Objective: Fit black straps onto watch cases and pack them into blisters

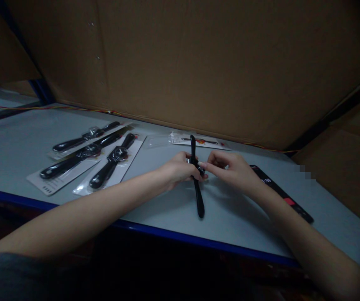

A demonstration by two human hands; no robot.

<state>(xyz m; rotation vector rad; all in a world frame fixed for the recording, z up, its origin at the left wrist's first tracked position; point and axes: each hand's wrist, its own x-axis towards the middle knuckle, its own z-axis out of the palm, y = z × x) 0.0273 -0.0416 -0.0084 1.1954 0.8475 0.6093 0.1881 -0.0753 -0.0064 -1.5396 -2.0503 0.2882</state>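
My left hand [179, 169] is closed around the middle of a black spokeshave [200, 202], whose two long handles point away from me and back toward me above the table. From the other side, my right hand [232, 168] pinches at the tool's central metal part with thumb and forefinger. Fingers cover most of that centre, so its small parts cannot be made out. Several more spokeshaves lie to the left in clear blister packs, including a near pack [109, 165], a middle pack [70, 163] and a far pack [86, 138].
Behind my hands lie a printed backing card [200, 141] and a clear plastic shell [158, 141]. A phone [282, 194] with a lit screen rests right of my right hand. Cardboard [199, 62] walls off the back of the grey table [158, 209], which has a blue front edge.
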